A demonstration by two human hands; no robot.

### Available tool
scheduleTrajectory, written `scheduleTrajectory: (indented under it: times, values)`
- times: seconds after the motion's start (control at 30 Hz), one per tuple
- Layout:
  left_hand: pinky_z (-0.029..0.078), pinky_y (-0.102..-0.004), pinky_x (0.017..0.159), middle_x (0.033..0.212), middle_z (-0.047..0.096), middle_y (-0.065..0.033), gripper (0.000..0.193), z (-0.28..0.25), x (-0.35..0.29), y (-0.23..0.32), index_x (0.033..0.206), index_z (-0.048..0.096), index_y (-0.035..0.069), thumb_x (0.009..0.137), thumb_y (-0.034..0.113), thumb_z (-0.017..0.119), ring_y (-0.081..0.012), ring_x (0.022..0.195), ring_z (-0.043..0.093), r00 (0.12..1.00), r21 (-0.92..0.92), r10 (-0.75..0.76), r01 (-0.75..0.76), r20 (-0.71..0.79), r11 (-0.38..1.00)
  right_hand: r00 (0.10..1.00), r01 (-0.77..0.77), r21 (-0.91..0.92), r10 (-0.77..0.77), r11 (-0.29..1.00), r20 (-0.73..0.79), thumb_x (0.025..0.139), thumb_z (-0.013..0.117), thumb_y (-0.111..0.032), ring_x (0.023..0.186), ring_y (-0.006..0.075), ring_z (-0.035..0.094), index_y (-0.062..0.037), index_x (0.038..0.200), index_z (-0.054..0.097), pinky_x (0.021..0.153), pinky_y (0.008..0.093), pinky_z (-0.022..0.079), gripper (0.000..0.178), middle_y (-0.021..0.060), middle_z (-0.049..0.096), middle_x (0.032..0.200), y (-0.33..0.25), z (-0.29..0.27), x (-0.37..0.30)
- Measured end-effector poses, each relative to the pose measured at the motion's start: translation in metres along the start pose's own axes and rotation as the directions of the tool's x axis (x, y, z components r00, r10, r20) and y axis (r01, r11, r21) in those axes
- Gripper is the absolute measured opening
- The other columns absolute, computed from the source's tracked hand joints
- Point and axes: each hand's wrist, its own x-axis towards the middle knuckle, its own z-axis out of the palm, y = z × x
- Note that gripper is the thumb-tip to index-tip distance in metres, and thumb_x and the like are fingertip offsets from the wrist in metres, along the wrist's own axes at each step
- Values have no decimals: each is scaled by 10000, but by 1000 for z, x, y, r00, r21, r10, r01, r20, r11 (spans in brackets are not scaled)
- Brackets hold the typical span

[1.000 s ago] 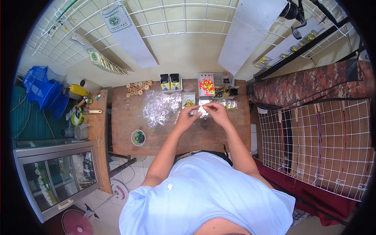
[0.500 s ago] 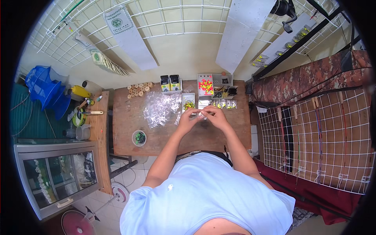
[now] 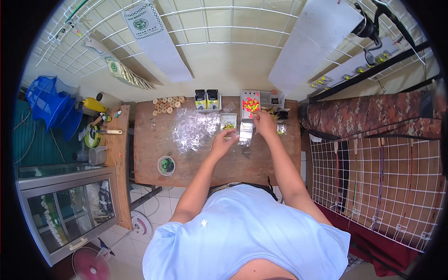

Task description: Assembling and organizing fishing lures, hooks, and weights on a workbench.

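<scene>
My left hand (image 3: 223, 143) is over the table just below a white box (image 3: 228, 116) of small yellow pieces, its thumb and fingers pinched together; a small clear bit shows at the tips, too small to name. Farther right, my right hand (image 3: 265, 124) reaches to the near edge of a white tray (image 3: 244, 96) that bears red and yellow bead-like pieces (image 3: 251, 104). Its fingers are bent together, and whatever is between them is hidden. Between the hands lies a silvery packet stack (image 3: 245, 132). Small clear plastic bags (image 3: 193, 128) lie in a heap to the left.
Wooden spools (image 3: 163, 108) and a box of black-and-yellow packets (image 3: 206, 105) stand at the table's back. A round tub of green pieces (image 3: 166, 165) sits at the near left. A wire rack (image 3: 373, 182) stands at right, a glass-fronted cabinet (image 3: 70, 210) at left.
My hands have come apart. The right hand has moved away and to the right, to the tray of red and yellow pieces. The left hand stays near its place; the silvery stack now shows between them.
</scene>
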Motion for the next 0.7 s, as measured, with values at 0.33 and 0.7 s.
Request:
scheduleTrajectory:
  times: [0.33,0.7]
  values:
    - [471,-268,711,1048,674,-52,376,-1,10,7,1148,656,67,833,256,734,-116,885,611,1000,41,5,-4,-12,999,995,54,-277,-30,959,91,803,651,-228,903,331,639,-79,959,695,776,433,517,220,133,651,977,12,12,32]
    - [494,-290,783,1077,655,-97,366,-4,9,-1,1122,658,50,829,254,736,-176,970,614,995,93,81,-76,-50,993,994,-113,167,111,979,23,827,613,-169,715,220,635,-37,855,647,658,333,482,139,88,644,758,3,7,16]
